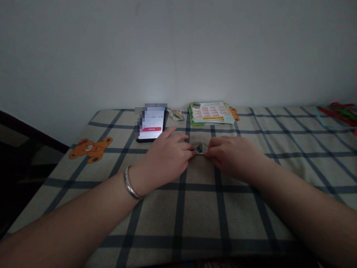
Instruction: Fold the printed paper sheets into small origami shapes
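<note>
Evidently, in the head view, both hands work at a small folded paper [199, 149] near the middle of the checked tablecloth [156, 216]. The left hand [171, 153] comes in from the left, a silver bracelet [131, 184] round its wrist; its thumb and index finger pinch the paper's left end, while the other fingers fan out loosely above the cloth, extended toward the wall. The right hand [234, 153] has its thumb and fingertips closed on the paper's right end, the remaining fingers curled in together. Between the two sets of fingertips a printed, pointed part of the paper shows; its ends are hidden by the fingers.

Just beyond the left hand lies a phone [152, 126], screen lit, reading 06:19, with a red bar below the digits. Beside the phone's right edge is another folded paper piece [176, 114]. Farther right, near the pale wall [178, 48], sits a slightly uneven stack of printed sheets [213, 111], partly covering an orange bear figure [235, 114]. A whole teddy bear figure [90, 149] shows at the cloth's left side. At the far right edge lie red and green items [341, 114], too blurred to identify.
</note>
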The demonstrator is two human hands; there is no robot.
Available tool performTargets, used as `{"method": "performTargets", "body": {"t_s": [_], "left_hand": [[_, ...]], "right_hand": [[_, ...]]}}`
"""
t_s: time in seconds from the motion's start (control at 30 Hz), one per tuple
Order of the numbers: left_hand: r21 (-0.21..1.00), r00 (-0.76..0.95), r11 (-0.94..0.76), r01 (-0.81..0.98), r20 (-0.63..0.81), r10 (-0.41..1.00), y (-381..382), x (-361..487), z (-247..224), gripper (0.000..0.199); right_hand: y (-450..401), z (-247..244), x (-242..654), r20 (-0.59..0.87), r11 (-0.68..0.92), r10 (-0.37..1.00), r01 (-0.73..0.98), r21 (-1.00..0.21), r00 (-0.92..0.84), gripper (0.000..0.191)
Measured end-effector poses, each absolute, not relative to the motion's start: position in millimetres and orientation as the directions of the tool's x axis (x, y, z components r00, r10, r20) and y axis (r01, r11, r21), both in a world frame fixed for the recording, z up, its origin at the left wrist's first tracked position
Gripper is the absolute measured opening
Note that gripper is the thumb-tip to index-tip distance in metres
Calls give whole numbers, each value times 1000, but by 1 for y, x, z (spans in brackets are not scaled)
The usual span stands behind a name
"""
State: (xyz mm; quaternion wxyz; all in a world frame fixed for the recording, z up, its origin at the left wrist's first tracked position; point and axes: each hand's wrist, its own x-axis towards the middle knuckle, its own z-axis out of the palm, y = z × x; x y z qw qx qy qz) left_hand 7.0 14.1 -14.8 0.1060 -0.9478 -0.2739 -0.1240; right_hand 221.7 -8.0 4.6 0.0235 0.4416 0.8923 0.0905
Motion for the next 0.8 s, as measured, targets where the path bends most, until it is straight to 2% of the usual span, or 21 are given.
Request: {"method": "performTargets", "body": {"t_s": [0.23, 0.43, 0.67, 0.8], "left_hand": [[-200, 831, -808, 554, 195, 521, 7, 11, -9, 25], [-281, 863, -821, 498, 257, 435, 5, 13, -14, 22], [-189, 854, -839, 511, 223, 470, 5, 9, -14, 27], [-160, 847, -837, 524, 199, 492, 4, 8, -12, 26]], "right_hand": [[-9, 6, 223, 8, 560, 815, 792, 241, -579, 20], [-10, 8, 221, 0, 571, 805, 775, 272, -593, 22], [-5, 16, 229, -89, 511, 859, 829, 228, -505, 22], [-3, 19, 232, -90, 506, 862, 833, 224, -499, 22]]}}
